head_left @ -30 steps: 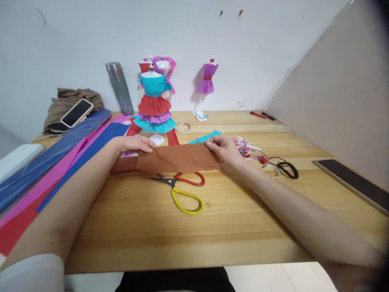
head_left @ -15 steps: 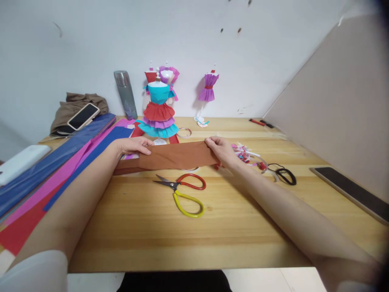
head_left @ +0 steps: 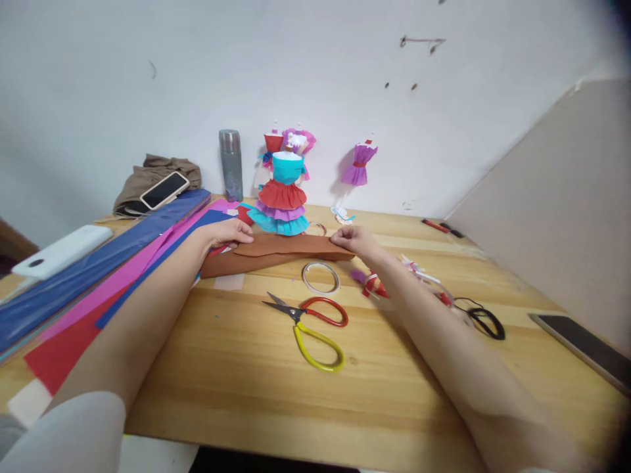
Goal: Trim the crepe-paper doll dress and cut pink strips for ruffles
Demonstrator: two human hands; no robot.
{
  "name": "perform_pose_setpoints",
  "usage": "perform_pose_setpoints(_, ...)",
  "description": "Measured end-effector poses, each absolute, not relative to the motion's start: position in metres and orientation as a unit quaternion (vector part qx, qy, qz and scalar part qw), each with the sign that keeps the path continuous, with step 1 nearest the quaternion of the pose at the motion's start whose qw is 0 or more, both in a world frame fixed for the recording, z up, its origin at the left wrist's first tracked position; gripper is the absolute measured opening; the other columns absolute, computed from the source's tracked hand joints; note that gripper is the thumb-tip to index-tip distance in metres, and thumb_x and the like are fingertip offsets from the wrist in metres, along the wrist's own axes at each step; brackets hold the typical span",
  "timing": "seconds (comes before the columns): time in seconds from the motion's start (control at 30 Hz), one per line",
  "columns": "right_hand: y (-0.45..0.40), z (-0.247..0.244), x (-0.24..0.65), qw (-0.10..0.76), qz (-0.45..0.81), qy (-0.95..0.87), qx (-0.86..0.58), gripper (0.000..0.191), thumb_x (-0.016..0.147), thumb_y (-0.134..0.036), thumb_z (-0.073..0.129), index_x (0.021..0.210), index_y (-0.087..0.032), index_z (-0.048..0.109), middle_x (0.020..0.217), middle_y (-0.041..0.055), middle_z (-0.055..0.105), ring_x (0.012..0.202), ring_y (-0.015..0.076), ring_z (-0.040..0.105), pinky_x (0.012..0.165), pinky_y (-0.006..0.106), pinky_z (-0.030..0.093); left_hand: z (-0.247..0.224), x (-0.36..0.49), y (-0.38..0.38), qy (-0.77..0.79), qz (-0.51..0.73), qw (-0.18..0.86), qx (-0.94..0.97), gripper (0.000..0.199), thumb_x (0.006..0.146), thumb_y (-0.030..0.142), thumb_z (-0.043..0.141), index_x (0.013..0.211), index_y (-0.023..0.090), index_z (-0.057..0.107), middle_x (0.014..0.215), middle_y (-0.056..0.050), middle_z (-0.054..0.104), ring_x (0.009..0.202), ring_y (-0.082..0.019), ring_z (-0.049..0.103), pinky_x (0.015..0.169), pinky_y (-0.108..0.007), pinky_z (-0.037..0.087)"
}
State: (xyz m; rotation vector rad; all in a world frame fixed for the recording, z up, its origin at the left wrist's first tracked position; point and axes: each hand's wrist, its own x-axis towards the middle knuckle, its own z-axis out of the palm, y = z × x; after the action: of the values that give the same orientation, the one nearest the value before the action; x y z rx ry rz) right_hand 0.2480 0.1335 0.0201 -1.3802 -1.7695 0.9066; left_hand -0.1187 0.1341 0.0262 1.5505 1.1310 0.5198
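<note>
Brown strip (head_left: 296, 246) now flatter, pinched by closed left fingers (head_left: 241, 230), right fingers (head_left: 343, 234); tape roll (head_left: 320, 291) newly uncovered

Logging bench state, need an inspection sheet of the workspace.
Surface: wooden table, light-coloured.
Job's things: brown sheet, stretched between both hands.
Clutter: scissors, blades apart, nearer the wearer than the sheet; coloured scraps by the right forearm; pink sheet among others at left.
Hands: left hand and right hand each grip the brown sheet.
Cables: none certain; black loop at right, kind unclear.
Surroundings: pale wall behind; bottle upright.
</note>
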Motion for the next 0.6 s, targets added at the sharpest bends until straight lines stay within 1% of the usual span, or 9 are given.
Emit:
perform_pose_setpoints(0.1,0.1330,0.0158,0.2482,0.355,0.340,-0.690,-0.532,0.049,0.052,-0.065,0.077,0.062,-0.020,0.059,0.057,0.0004,0.057,0.057,0.0139,0.045,0.057,0.029,0.033,0.0255,-0.1175,0.1335,0.487,0.216,0.548,0.645,0.053,0.054,0.045,0.096,0.062,0.016,0.053,0.056,0.006,0.040,0.048,-0.004,0.033,0.043,-0.019,0.022)
perform_pose_setpoints(0.17,0.1326,0.0152,0.2484,0.375,0.327,-0.688,-0.529,0.049,0.056,-0.066,0.074,0.064,-0.021,0.058,0.060,0.0013,0.058,0.060,0.0150,0.047,0.058,0.030,0.033,0.0267,-0.1180,0.1339,0.486,0.245,0.555,0.629,0.054,0.053,0.045,0.096,0.064,0.016,0.052,0.056,0.008,0.036,0.046,-0.004,0.030,0.043,-0.019,0.022)
perform_pose_setpoints(0.23,0.1318,0.0164,0.2483,0.396,0.314,-0.685,-0.525,0.047,0.060,-0.066,0.071,0.068,-0.022,0.057,0.064,0.0021,0.059,0.063,0.0164,0.049,0.059,0.030,0.034,0.0285,-0.1197,0.1345,0.476,0.278,0.559,0.620,0.053,0.055,0.044,0.096,0.065,0.016,0.053,0.055,0.008,0.037,0.046,-0.003,0.029,0.042,-0.018,0.021)
perform_pose_setpoints(0.33,0.1297,0.0190,0.2479,0.409,0.307,-0.684,-0.520,0.045,0.064,-0.064,0.070,0.071,-0.022,0.057,0.067,0.0026,0.059,0.065,0.0178,0.050,0.059,0.031,0.035,0.0307,-0.1229,0.1345,0.462,0.297,0.564,0.616,0.049,0.058,0.044,0.095,0.070,0.013,0.059,0.060,0.005,0.049,0.047,-0.003,0.037,0.041,-0.017,0.022)
perform_pose_setpoints(0.43,0.1271,0.0187,0.2477,0.406,0.313,-0.687,-0.515,0.044,0.066,-0.063,0.071,0.073,-0.022,0.057,0.069,0.0028,0.059,0.064,0.0174,0.050,0.060,0.032,0.036,0.0312,-0.1246,0.1331,0.457,0.303,0.576,0.606,0.048,0.060,0.043,0.095,0.073,0.012,0.061,0.062,0.003,0.056,0.049,-0.003,0.044,0.042,-0.016,0.025)
perform_pose_setpoints(0.53,0.1256,0.0157,0.2480,0.401,0.321,-0.689,-0.512,0.045,0.071,-0.064,0.071,0.075,-0.021,0.057,0.069,0.0032,0.059,0.064,0.0166,0.050,0.061,0.033,0.037,0.0311,-0.1245,0.1314,0.446,0.310,0.589,0.598,0.045,0.065,0.041,0.094,0.077,0.012,0.061,0.066,0.000,0.062,0.054,-0.005,0.053,0.045,-0.015,0.031)
perform_pose_setpoints(0.6,0.1256,0.0138,0.2482,0.398,0.324,-0.689,-0.511,0.046,0.072,-0.065,0.070,0.076,-0.021,0.057,0.068,0.0029,0.059,0.064,0.0165,0.049,0.061,0.033,0.037,0.0310,-0.1243,0.1307,0.435,0.306,0.591,0.607,0.046,0.065,0.042,0.094,0.080,0.012,0.062,0.069,-0.001,0.066,0.059,-0.007,0.059,0.048,-0.015,0.036)
